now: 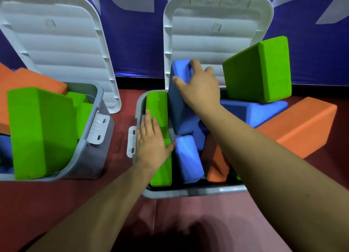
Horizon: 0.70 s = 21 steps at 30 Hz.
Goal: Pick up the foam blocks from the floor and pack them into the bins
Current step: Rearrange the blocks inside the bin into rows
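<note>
The left bin (98,108) holds a tall green block (41,132). In the right bin (198,192), the left hand (153,144) lies flat, fingers straight, on a low green block (156,108). The right hand (200,85) grips the top of an upright blue block (179,104).

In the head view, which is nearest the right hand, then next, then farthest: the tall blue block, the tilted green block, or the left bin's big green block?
1. Tall blue block: gripped by the right hand.
2. Tilted green block: just to its right.
3. Big green block: far left.
</note>
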Each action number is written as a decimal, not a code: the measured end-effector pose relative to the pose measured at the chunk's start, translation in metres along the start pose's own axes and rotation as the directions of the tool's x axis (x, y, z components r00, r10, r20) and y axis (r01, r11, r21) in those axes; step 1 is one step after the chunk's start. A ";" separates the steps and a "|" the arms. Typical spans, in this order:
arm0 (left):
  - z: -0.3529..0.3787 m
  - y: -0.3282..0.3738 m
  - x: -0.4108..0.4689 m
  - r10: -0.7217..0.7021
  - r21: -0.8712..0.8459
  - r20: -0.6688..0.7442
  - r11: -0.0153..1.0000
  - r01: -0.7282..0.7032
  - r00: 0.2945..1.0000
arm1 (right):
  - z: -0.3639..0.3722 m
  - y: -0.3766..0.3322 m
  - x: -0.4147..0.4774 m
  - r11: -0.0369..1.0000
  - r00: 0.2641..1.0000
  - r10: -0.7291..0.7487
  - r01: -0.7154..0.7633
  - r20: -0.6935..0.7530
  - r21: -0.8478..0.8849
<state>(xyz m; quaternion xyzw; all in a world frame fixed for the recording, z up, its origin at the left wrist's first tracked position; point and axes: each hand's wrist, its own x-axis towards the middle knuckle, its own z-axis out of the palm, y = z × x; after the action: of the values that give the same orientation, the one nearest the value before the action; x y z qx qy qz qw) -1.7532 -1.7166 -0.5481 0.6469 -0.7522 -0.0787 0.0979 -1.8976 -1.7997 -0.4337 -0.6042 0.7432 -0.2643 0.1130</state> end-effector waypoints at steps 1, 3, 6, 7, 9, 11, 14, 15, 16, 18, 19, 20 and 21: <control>0.002 0.010 -0.005 0.059 0.048 -0.048 0.997 -0.056 0.997 | 0.007 0.003 -0.001 1.000 0.999 0.004 -0.004 0.033 -0.001; 0.014 0.023 -0.016 0.182 0.074 0.048 0.980 -0.185 0.982 | 0.020 0.013 -0.003 1.000 0.997 0.020 -0.020 0.078 -0.004; 0.039 0.017 -0.031 0.146 0.144 0.420 0.964 -0.225 0.896 | 0.038 0.034 -0.006 0.996 0.967 0.078 -0.089 0.244 0.033; 0.043 0.011 -0.032 0.142 0.155 0.464 0.959 -0.238 0.874 | 0.042 0.041 -0.005 0.992 0.942 0.101 -0.120 0.321 0.040; 0.044 0.004 -0.030 0.164 0.104 0.472 0.965 -0.240 0.866 | 0.051 0.054 -0.003 0.988 0.881 0.126 -0.153 0.456 0.021; 0.039 -0.001 -0.026 0.202 0.050 0.475 0.966 -0.255 0.857 | 0.067 0.060 -0.007 0.987 0.781 0.124 -0.162 0.613 0.007; 0.039 -0.006 -0.022 0.232 -0.027 0.474 0.968 -0.249 0.850 | 0.102 0.072 -0.021 0.983 0.741 0.140 -0.184 0.657 -0.002; 0.038 -0.006 -0.019 0.242 -0.079 0.476 0.969 -0.234 0.845 | 0.113 0.077 -0.024 0.982 0.741 0.148 -0.189 0.654 -0.008; 0.034 -0.007 -0.016 0.279 -0.161 0.451 0.960 -0.230 0.848 | 0.121 0.081 -0.025 0.981 0.738 0.150 -0.196 0.658 -0.003; 0.018 -0.010 -0.001 0.360 -0.322 0.212 0.903 -0.283 0.908 | 0.131 0.089 -0.025 0.979 0.751 0.142 -0.201 0.644 0.018; 0.009 -0.012 0.010 0.360 -0.313 0.010 0.887 -0.339 0.933 | 0.135 0.092 -0.026 0.977 0.764 0.140 -0.209 0.630 0.036; 0.001 -0.015 0.025 0.330 -0.248 -0.176 0.897 -0.367 0.927 | 0.138 0.095 -0.029 0.973 0.779 0.140 -0.222 0.611 0.060; -0.004 -0.018 0.039 0.274 -0.167 -0.295 0.928 -0.331 0.915 | 0.141 0.099 -0.033 0.970 0.801 0.139 -0.228 0.583 0.083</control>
<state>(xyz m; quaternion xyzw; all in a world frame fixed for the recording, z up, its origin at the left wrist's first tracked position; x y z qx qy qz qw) -1.7409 -1.7583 -0.5465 0.5123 -0.8106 -0.0552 0.2783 -1.9035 -1.7910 -0.6090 -0.5705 0.7079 -0.1131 0.4008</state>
